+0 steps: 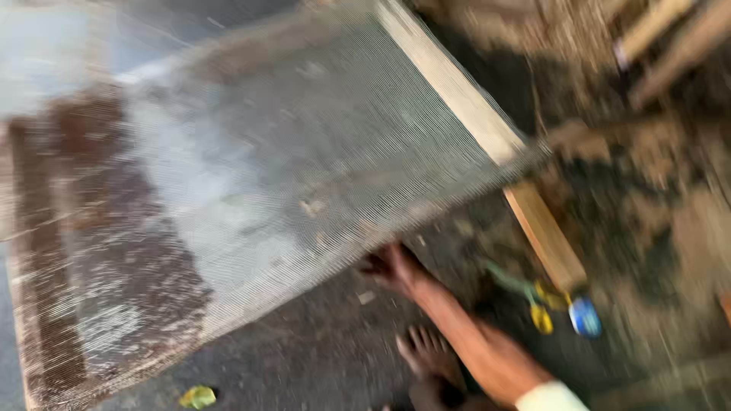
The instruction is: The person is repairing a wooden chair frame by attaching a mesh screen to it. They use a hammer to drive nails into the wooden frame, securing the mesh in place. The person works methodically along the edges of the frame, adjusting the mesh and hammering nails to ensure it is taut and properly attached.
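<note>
A large grey wire mesh sheet [289, 167] fills the left and middle of the blurred view, tilted up off the ground. Part of its left side looks rusty brown. My right hand [392, 268] reaches from the lower right, in a white sleeve, and grips the sheet's lower edge with the fingers curled under it. My left hand is out of view. My bare foot [426, 354] rests on the dark ground just below the arm.
A pale wooden plank [544, 232] runs along the mesh's right side down to the ground. A blue round object [585, 317] and small yellow pieces [542, 320] lie near its end. Sawdust and wood scraps [647, 152] cover the right. A yellow-green leaf [198, 396] lies bottom left.
</note>
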